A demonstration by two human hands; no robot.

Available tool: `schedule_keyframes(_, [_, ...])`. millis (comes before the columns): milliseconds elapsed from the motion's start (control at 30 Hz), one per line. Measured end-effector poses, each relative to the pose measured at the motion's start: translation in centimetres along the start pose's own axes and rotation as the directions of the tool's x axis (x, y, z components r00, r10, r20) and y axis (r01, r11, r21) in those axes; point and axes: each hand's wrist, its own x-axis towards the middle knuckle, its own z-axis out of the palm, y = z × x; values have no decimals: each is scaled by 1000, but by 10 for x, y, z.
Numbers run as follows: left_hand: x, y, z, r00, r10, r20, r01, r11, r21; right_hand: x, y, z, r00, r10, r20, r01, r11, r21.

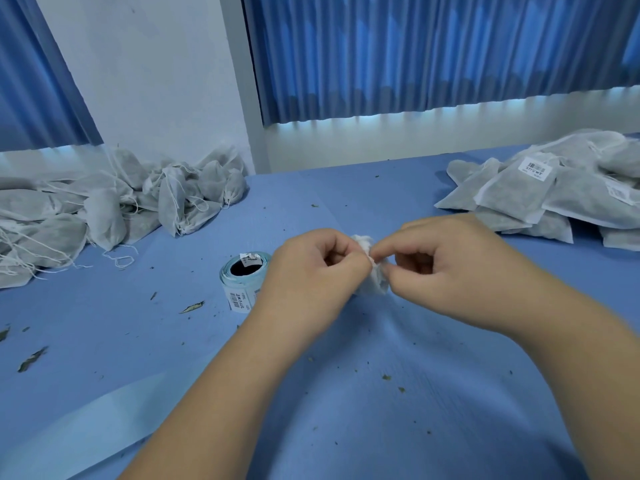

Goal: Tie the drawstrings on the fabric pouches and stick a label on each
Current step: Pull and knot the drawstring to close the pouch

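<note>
Over the blue cloth-covered table (346,393), a small white gathered fabric pouch (375,271) is held between the left hand (311,271) and right hand (450,268), both pinched shut on its bunched top. Most of the pouch is hidden, so its long axis cannot be told. Just left, an upright pale-blue roll of barcode labels (239,282) is standing. Farther back, a heap of grey untied drawstring pouches (104,206) lies left; a stack of flat labelled pouches (561,188) lies right.
</note>
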Motion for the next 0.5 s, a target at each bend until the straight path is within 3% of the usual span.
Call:
schedule_keyframes(167, [1, -3, 1, 1000, -8, 29, 8, 1000, -8, -2, -2, 3, 993, 0, 115, 18, 987, -160])
schedule_keyframes(333, [2, -3, 0, 1000, 2, -9, -2, 1000, -18, -1, 0, -2, 1000, 2, -21, -3, 999, -39])
schedule_keyframes(500, [2, -3, 2, 1000, 2, 12, -2, 998, -55, -2, 1, 4, 996, -36, 76, 46, 989, -141])
